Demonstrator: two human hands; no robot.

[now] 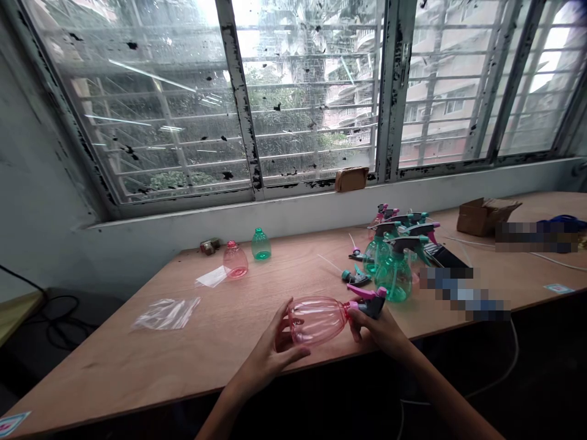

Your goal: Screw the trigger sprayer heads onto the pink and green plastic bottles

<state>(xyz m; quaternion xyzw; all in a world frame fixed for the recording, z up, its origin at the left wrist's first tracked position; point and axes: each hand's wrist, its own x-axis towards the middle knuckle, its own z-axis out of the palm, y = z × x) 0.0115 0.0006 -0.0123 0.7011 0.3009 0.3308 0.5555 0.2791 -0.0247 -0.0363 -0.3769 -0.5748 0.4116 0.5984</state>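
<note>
A pink see-through spray bottle [316, 319] lies on its side just above the near edge of the wooden table [151, 360]. My left hand [270, 354] cups its base, fingers curled round it. My right hand [378, 330] grips the neck and the dark spray head [370, 300] with its pink trigger. Behind my right hand stands a cluster of several green and pink spray bottles with heads fitted [397, 260]. A loose spray head with its tube [354, 276] lies beside them.
Two headless bottles, one pink [235, 260] and one green [261, 244], stand at the back left. Clear plastic bags [166, 313] lie on the left. A small open cardboard box [485, 216] sits at the back right. Barred windows run behind the table.
</note>
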